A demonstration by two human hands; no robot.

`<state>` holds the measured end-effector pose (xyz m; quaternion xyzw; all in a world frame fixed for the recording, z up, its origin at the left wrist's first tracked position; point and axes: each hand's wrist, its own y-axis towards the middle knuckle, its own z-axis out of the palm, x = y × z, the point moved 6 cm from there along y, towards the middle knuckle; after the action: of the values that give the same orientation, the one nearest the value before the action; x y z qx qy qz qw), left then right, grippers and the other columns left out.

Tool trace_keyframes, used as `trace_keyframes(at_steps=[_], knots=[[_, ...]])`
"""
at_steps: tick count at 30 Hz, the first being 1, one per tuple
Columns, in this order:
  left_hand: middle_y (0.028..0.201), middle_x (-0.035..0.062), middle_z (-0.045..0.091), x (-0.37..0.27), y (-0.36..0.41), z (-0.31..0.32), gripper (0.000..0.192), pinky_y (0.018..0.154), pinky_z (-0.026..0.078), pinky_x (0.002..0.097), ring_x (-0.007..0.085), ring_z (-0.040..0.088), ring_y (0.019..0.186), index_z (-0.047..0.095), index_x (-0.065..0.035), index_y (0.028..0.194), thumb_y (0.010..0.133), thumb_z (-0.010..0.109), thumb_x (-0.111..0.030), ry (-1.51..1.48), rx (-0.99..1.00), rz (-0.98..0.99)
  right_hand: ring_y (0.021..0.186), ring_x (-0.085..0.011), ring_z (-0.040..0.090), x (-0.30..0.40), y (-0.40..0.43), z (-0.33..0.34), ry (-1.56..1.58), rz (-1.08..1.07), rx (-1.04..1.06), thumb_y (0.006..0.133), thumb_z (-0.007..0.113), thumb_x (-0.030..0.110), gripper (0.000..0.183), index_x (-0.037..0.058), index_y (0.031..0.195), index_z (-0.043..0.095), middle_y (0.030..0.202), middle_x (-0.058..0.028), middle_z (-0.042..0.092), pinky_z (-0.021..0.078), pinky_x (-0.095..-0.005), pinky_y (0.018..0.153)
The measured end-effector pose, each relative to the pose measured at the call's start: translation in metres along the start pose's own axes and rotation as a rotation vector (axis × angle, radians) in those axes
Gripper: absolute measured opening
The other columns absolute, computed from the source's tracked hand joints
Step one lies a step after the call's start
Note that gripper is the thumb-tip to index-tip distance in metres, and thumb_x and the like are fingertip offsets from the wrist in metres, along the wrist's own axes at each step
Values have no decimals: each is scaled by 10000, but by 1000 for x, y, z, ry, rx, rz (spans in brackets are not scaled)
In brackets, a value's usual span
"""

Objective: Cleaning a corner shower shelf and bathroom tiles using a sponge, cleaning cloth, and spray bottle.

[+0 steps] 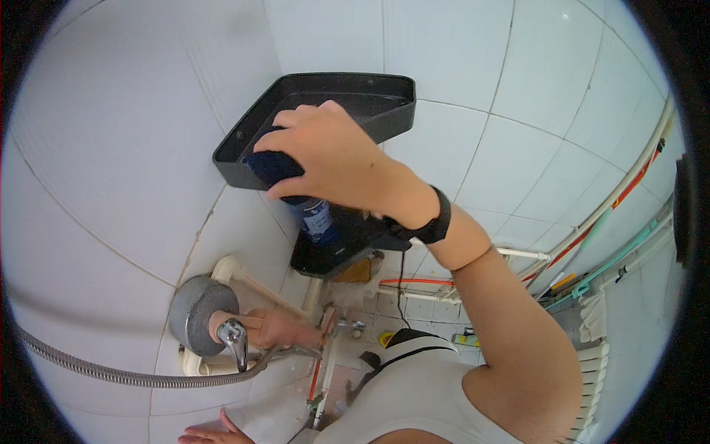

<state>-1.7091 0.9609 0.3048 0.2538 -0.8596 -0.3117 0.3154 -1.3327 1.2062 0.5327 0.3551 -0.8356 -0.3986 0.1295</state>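
Note:
My right hand [327,150], with a black band at the wrist, is closed around a dark blue cloth [274,165]. The cloth lies over the front rim of a black corner shelf [396,123] on the white tiled wall. Part of this shelf's inside is hidden by my hand. On a lower black shelf [313,263] stands a blue bottle [317,221] with a printed label; its top is covered by the cloth and the upper shelf. At the bottom left edge my left hand [216,435] shows only in part, fingers apart and holding nothing visible, near the white tiles.
Below the shelves, a chrome shower mixer [234,336] with a grey round cover [202,316] projects from the wall. A metal shower hose [138,379] runs leftward from there. Red and white pipes [421,281] cross the lower wall. A white radiator [591,383] is at right.

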Motion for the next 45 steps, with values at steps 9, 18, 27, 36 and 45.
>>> trace_keyframes(at_steps=[9,18,27,36,45], knots=[[1417,343,203,-3,1,-9,972,996,179,681,549,204,1286,184,38,1411,816,409,-697,31,68,9,885,-274,561,-54,-23,-24,80,-101,122,696,731,394,462,122,1052,619,871,-75,581,413,-366,726],[1414,337,212,-1,3,-11,932,1018,158,664,537,197,1294,236,33,1396,825,416,-682,-35,93,-32,969,-266,548,-129,-87,-61,285,289,28,661,765,146,442,51,1067,619,1075,-129,572,419,-338,875],[1495,210,132,-5,7,-26,799,1118,124,517,376,127,1382,171,-18,1437,862,561,-413,-91,-63,-42,1109,-261,441,-12,-48,1,-308,114,-258,597,775,360,679,248,1226,544,1161,-84,477,336,-463,864],[1505,167,152,-1,5,-43,768,1115,148,488,367,134,1383,209,-59,1441,821,611,-267,-168,58,-63,1164,-103,427,50,-39,67,-221,-190,-389,778,590,182,135,189,895,657,1119,29,581,239,-442,982],[1460,251,211,-1,-14,-58,794,1070,218,522,449,202,1337,231,-10,1422,868,469,-527,-93,213,-9,1013,-232,386,-56,-119,25,-597,-59,-576,765,588,183,443,347,1177,592,968,-42,397,309,-436,890]])
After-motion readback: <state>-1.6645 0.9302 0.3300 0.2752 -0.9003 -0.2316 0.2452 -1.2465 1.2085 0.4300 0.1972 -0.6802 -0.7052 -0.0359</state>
